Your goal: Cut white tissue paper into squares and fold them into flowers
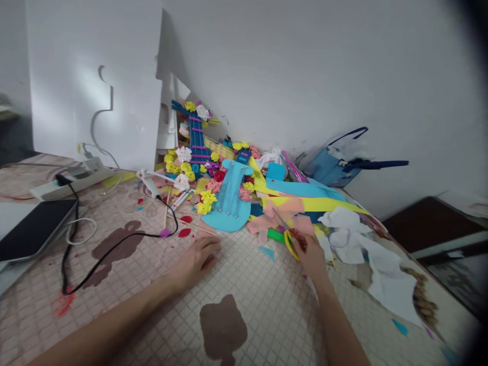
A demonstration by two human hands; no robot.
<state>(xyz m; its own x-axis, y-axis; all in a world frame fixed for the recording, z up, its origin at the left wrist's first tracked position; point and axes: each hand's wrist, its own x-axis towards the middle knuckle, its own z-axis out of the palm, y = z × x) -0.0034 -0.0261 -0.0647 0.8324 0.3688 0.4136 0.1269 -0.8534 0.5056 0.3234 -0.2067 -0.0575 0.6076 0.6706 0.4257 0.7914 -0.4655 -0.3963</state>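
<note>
Your left hand lies palm down on the checked beige tablecloth at the centre of the frame, its fingers spread loose and gripping nothing, just below 2 red paper petals and a thin wooden stick. Your right hand, right of centre, is closed around the handles of the yellow-and-red-handled metal scissors. The blades point up and to the left, their tips over a crumpled sheet of pink paper; whether the blades are parted cannot be made out. Just left of that sheet lies a light blue guitar-shaped foam cutout, ringed by yellow, white and pink paper flowers. Behind it, a darker blue guitar model trimmed with more flowers leans against the wall. A long yellow paper strip and a light blue sheet run right from the pile toward a blue bag with dark handles at the wall. White paper scraps lie just right of your right hand. At the left of the frame a black cable loops across the cloth, near a white power strip and a dark flat tablet. A large white foam board with a curved cut-out edge stands at the upper left.
</note>
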